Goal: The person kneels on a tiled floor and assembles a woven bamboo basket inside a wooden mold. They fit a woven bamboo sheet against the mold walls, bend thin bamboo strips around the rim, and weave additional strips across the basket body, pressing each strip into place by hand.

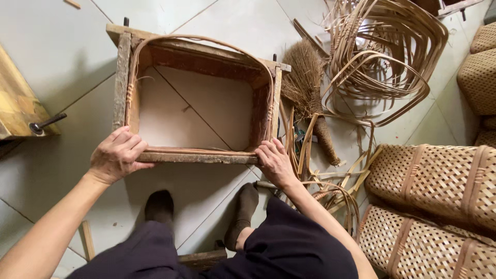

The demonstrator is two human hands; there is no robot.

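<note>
Both hands, L (118,155) & R (275,163), grip wooden frame (199,156) w/ bamboo hoop (201,40).

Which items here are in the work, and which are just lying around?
In hand:
- wooden frame, gripped at both near corners
- bamboo hoop fitted inside it
- left hand
- right hand

Lying about:
- small broom
- loose bamboo hoops
- woven baskets
- bamboo strips by the right hand
</note>
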